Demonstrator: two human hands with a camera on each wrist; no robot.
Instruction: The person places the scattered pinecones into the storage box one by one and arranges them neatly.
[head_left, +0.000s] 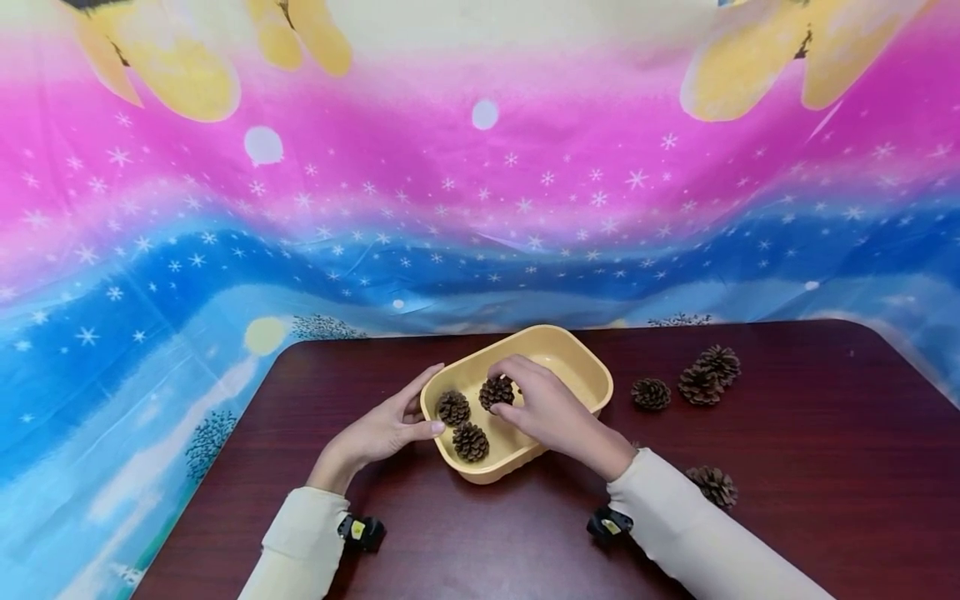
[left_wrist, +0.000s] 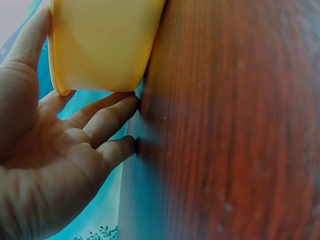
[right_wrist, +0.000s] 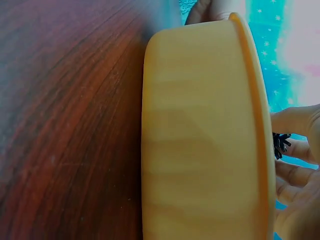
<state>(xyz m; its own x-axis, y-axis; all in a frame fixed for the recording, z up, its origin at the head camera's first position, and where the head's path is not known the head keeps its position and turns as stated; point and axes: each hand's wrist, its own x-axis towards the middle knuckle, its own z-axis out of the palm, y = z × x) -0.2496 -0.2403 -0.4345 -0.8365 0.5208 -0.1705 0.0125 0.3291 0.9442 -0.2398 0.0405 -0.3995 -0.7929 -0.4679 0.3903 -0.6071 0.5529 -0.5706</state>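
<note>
A yellow plastic basin (head_left: 558, 346) stands at an angle on the table. My left hand (head_left: 386, 429) rests against its left end, thumb at the rim and the other fingers spread along the outside; in the left wrist view some fingertips touch the tabletop. Inside the basin, my right hand (head_left: 536, 404) holds a pine cone (head_left: 497, 393) between thumb and fingers. Two more pine cones, one (head_left: 453, 408) behind the other (head_left: 470, 442), lie at the basin's left end. The right wrist view shows mostly the basin's outer wall (right_wrist: 200, 130), with a bit of the held cone (right_wrist: 281, 145) above the rim.
Right of the basin lie a single pine cone (head_left: 650, 394) and a touching pair (head_left: 701, 385). Another pine cone (head_left: 712, 486) is partly hidden by the right sleeve. The dark red wooden table (head_left: 465, 542) meets a colourful hanging cloth (head_left: 480, 208) at its back edge.
</note>
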